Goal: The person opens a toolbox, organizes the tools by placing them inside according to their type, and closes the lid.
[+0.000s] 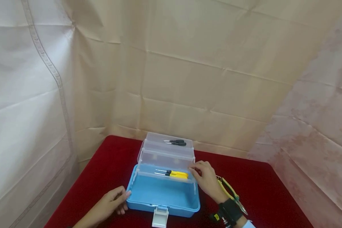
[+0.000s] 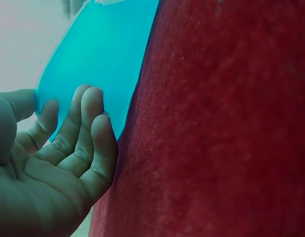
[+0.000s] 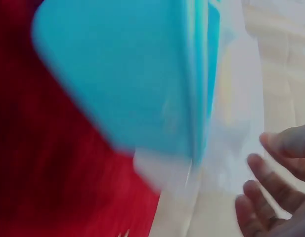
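A blue toolbox (image 1: 162,190) lies open, its clear stepped trays (image 1: 166,156) folded out toward the back. Two yellow-handled screwdrivers (image 1: 178,174) lie in the lowest tray; two black-handled screwdrivers (image 1: 176,142) are in the top one. My left hand (image 1: 114,199) holds the box's left front corner, thumb at the rim and fingers along the outer wall (image 2: 103,54). By the right end of the lowest tray is my right hand (image 1: 206,179), bent at the fingers with nothing between them. In the right wrist view its fingers (image 3: 276,185) are spread and apart from the box.
Pliers with yellow-green handles (image 1: 229,188) lie on the red cloth (image 1: 262,186), partly behind my right wrist. The white latch (image 1: 160,217) hangs down from the box's front. Beige sheeting (image 1: 188,79) rises behind the table, with pale sheets at both sides.
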`<state>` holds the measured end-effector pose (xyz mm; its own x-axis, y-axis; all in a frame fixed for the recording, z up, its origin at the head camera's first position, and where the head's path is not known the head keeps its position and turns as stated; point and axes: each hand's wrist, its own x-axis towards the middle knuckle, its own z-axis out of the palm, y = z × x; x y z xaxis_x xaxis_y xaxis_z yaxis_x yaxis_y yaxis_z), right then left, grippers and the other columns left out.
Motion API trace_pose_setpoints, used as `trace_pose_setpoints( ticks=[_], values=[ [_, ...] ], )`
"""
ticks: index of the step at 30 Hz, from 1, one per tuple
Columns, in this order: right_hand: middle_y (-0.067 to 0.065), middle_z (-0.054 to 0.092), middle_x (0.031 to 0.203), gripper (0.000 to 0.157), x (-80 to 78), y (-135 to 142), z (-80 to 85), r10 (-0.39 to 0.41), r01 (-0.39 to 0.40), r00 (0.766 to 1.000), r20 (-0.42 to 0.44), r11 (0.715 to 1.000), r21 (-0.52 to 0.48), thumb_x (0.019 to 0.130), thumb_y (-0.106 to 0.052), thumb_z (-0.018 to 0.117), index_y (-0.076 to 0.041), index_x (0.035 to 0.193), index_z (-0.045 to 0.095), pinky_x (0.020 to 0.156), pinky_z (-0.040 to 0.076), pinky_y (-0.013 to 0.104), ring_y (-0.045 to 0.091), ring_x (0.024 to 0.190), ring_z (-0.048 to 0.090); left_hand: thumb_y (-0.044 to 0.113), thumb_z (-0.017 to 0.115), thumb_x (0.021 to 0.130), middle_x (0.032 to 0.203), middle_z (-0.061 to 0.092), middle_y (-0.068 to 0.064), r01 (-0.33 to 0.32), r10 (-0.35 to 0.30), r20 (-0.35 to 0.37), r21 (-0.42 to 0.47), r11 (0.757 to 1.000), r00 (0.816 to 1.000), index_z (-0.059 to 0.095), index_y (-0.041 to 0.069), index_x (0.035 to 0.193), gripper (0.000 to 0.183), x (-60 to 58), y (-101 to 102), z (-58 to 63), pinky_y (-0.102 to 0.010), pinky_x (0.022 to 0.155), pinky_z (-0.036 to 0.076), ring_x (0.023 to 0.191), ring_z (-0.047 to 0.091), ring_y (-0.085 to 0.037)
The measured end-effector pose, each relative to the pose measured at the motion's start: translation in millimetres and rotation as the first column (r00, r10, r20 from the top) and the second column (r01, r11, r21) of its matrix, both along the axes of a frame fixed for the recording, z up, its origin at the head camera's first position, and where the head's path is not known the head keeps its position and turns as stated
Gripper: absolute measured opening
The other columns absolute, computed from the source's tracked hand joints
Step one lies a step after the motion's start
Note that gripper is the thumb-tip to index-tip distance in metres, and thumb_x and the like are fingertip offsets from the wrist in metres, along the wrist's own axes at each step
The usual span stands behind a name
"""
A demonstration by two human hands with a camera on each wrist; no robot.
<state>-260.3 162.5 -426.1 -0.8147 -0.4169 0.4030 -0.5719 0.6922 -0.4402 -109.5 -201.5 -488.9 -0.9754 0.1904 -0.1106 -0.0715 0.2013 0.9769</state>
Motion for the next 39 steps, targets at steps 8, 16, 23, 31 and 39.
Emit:
trace_pose_setpoints(
  ticks=[8,16,23,31,39],
  values=[
    [0.016,0.061,0.104,0.052,-14.4,124.1,-19.0,-0.271,0.227,0.947,0.17,0.944,0.239,0.089,-0.04,0.069,0.0,0.122,0.063,0.072,0.048,0.046,0.031,0.09,0.058,0.043,0.049,0.102,0.082,0.065,-0.01,-0.037,0.037,-0.001,-0.042,0.998,0.999,0.05,0.004,0.095,0.04,-0.4,-0.1,2.2,-0.035,0.064,0.053,0.072,0.063,-0.023],
    [0.014,0.056,0.102,0.091,-5.1,180.7,-56.2,-0.392,0.268,0.868,0.304,0.886,0.379,0.072,-0.073,0.066,0.002,0.122,0.06,0.07,0.047,0.044,0.027,0.087,0.054,0.044,0.049,0.101,0.082,0.065,-0.01,-0.055,0.055,0.014,-0.048,0.997,0.998,0.05,0.003,0.095,0.041,4.0,-2.4,4.2,-0.035,0.065,0.053,0.073,0.063,-0.023],
    [0.012,0.056,0.098,0.095,-5.1,159.8,-65.3,-0.382,0.297,0.904,0.19,0.884,0.362,0.078,-0.077,0.057,0.006,0.126,0.058,0.066,0.047,0.042,0.023,0.08,0.054,0.044,0.049,0.101,0.082,0.065,-0.011,-0.042,0.042,0.006,-0.052,0.998,0.999,0.05,0.004,0.094,0.041,4.6,-4.6,4.8,-0.036,0.064,0.053,0.073,0.063,-0.024],
    [0.005,0.053,0.079,0.07,-20.4,151.7,-67.2,-0.358,0.268,0.908,0.217,0.896,0.354,0.079,-0.065,0.067,0.001,0.103,0.067,0.058,0.039,0.033,0.018,0.068,0.047,0.041,0.048,0.103,0.082,0.064,-0.011,-0.039,0.039,0.015,-0.042,0.998,0.999,0.05,0.003,0.094,0.039,7.0,-5.3,4.3,-0.036,0.065,0.053,0.073,0.063,-0.024],
    [0.002,0.049,0.077,0.06,-14.3,151.1,-56.4,-0.372,0.272,0.872,0.318,0.909,0.317,0.072,-0.065,0.073,-0.008,0.092,0.067,0.056,0.032,0.03,0.017,0.069,0.042,0.042,0.048,0.102,0.082,0.065,-0.01,-0.037,0.038,0.014,-0.055,0.998,0.999,0.051,0.004,0.095,0.039,7.4,-4.3,5.3,-0.035,0.065,0.053,0.073,0.063,-0.023]
  ],
)
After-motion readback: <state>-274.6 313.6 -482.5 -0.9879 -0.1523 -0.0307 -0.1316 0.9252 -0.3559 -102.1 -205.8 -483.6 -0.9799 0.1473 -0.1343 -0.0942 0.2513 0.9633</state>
